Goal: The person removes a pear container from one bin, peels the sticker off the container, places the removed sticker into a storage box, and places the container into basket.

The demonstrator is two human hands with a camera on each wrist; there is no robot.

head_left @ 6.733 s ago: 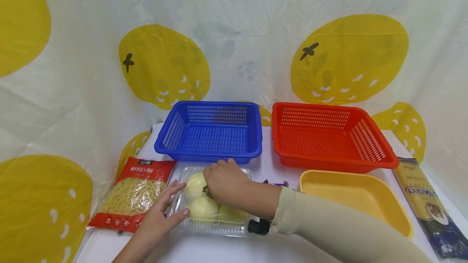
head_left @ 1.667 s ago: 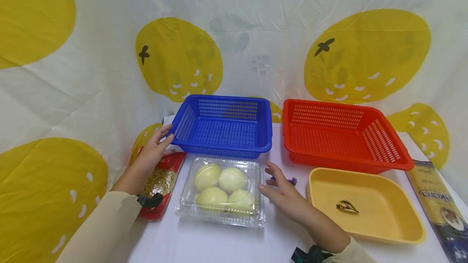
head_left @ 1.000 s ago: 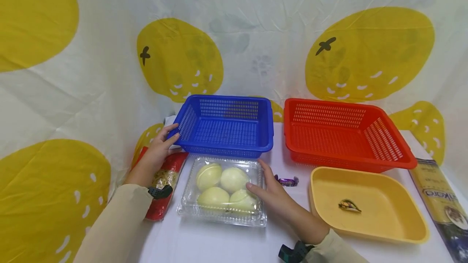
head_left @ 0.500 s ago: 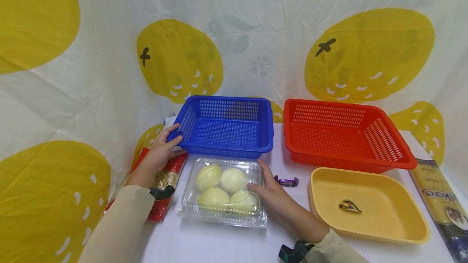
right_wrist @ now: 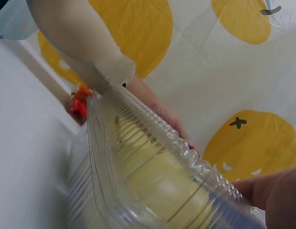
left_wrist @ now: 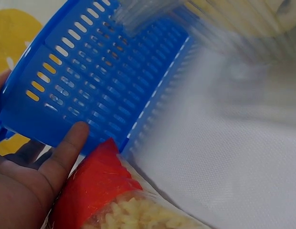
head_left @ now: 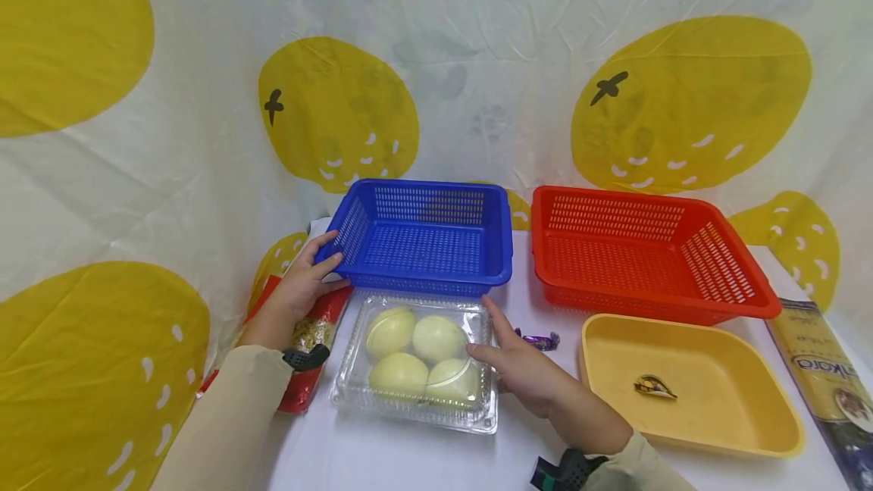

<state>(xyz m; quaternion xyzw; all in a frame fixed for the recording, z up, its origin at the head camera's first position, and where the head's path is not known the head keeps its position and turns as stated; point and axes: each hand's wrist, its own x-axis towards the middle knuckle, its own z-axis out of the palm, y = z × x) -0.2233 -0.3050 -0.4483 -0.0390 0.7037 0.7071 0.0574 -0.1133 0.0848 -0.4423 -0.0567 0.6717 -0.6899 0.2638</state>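
Note:
My left hand (head_left: 296, 288) grips the left end of a blue perforated basket (head_left: 423, 277), its thumb against the wall in the left wrist view. Just in front is a clear plastic clamshell box (head_left: 409, 417) with several pale yellow round fruits (head_left: 398, 376) inside. My right hand (head_left: 539, 376) holds this box at its right edge, thumb on the lid and the other fingers along the side. In the right wrist view the box stands tilted close to the camera. A red bag of pasta (left_wrist: 102, 183) lies under my left forearm, partly hidden.
A red perforated basket (head_left: 648, 309) stands at the back right. Before it is a yellow tray (head_left: 723, 419) with a small sticker-like label (head_left: 655, 386) in it. A purple-wrapped sweet (head_left: 541, 341) lies beside my right hand. At the far right lies a long gold and blue packet (head_left: 818, 362).
The label seen under my right fingers earlier now lies in the yellow tray. My left hand has gone to the blue basket. My right hand has closed on the box, whose right side has shifted slightly.

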